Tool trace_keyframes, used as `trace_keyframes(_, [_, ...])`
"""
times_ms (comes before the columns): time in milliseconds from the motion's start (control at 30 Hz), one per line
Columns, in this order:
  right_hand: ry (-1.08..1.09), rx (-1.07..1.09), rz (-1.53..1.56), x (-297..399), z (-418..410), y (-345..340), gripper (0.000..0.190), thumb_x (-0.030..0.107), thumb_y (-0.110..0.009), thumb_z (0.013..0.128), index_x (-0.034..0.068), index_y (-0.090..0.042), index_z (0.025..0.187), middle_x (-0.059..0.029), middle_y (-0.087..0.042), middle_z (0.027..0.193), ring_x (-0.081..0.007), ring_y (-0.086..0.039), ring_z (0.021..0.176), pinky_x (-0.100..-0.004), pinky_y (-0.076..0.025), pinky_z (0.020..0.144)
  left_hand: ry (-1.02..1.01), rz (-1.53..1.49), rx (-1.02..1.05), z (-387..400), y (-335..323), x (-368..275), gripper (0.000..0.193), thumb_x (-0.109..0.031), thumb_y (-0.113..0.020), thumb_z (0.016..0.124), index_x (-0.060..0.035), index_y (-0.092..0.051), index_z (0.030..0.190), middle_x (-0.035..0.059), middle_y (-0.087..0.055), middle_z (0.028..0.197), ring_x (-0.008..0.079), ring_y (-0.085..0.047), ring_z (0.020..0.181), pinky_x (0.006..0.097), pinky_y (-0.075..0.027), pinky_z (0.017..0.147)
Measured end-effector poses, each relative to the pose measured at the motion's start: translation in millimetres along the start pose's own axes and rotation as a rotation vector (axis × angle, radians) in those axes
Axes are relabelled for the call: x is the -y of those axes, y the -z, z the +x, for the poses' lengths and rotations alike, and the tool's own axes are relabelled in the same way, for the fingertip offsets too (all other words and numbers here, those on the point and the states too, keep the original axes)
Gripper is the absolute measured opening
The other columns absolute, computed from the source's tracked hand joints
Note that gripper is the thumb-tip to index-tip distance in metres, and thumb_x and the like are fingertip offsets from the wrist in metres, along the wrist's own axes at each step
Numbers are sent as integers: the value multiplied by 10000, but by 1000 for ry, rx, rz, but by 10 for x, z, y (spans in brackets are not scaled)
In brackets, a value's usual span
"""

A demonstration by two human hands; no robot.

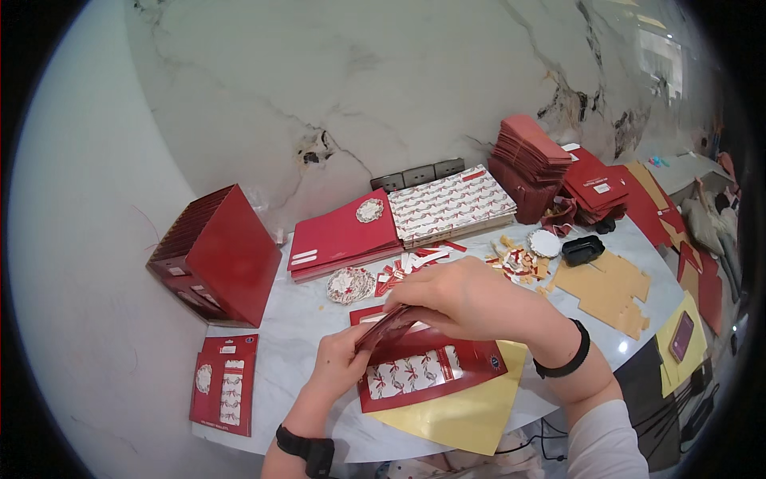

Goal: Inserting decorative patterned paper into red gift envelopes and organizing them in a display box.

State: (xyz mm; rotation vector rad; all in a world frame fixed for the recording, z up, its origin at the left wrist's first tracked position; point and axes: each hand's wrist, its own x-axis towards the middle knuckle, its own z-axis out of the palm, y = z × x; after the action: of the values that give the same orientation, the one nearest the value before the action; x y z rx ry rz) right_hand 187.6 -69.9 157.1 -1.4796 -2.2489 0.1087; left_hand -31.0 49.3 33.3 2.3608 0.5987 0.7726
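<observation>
Both hands hold a dark red paper envelope or small stack of them [383, 333], tilted on edge. My left hand [336, 363] grips its near left end, while my right hand [446, 296] reaches over from the right with its fingers on the upper end. Directly beneath lies a red card pack [479, 372] with cut-out windows. Through its near window shows white patterned paper [407, 374] with a bow-and-sprig print. The pack rests partly on a yellow sheet [473, 413]. My right hand and forearm hide much of the pack's far side.
Behind are red card sheets [341, 239], patterned sheets [452, 203] and bundled red envelopes [529, 155]. Round paper cut-outs [350, 285], small labels [392, 281] and scraps [517, 260] lie nearer. A red box [233, 257] and finished-looking packs [224, 386] stand left; tan card [604, 290] lies right.
</observation>
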Motion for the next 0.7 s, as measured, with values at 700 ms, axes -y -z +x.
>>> trace_keyframes(700, [-730,-791,738,-951,-1405,-187,192,53,-686,885,-11,-671,1065,-43,-702,941,-74,-632,822,-243,-519,710,-70,66,7,-46,-476,76,300,-158,-540,956,-65,-589,1237,148,-605,1089,335,-565,1063,434,-433,922])
